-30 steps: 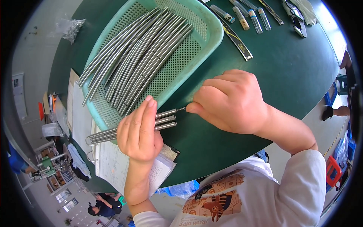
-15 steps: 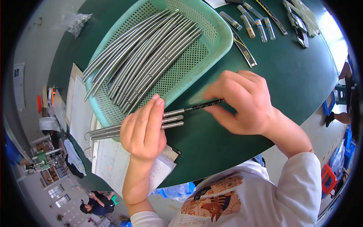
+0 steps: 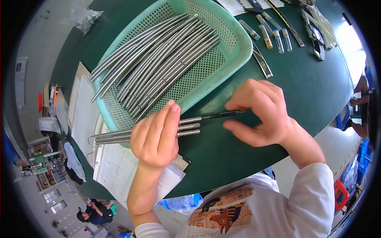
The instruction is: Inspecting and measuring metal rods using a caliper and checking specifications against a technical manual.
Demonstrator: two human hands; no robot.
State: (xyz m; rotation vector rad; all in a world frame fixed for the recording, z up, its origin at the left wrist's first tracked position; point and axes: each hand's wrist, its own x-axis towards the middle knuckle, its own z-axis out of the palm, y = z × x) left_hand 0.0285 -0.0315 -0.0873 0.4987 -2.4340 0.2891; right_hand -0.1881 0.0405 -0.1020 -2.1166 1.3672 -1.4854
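Note:
My left hand [image 3: 155,139] is closed around three slim metal rods [image 3: 189,127], which lie side by side with their ends pointing right. From the end of the uppermost rod sticks a thin black shaft [image 3: 223,115]; its exact kind cannot be made out. My right hand [image 3: 266,113] curves around the shaft's free end, thumb and forefinger apart, with a gap on both sides of it. Behind my hands stands a light green perforated plastic basket [image 3: 248,49], with many similar metal rods [image 3: 158,65] lying slanted in it, some resting over its left rim.
Several small clear tubes [image 3: 278,41] with coloured caps lie at the back right, near a steel rule [image 3: 262,65] and a caliper [image 3: 316,37]. Papers in a ring binder [image 3: 119,170] lie under my left forearm. A bag of small metal parts [image 3: 88,22] sits far left.
The thumb and fingers of my right hand have spread wider around the black shaft. The shaft still sticks out of the rod. My left hand keeps its hold; the whole view has shifted slightly.

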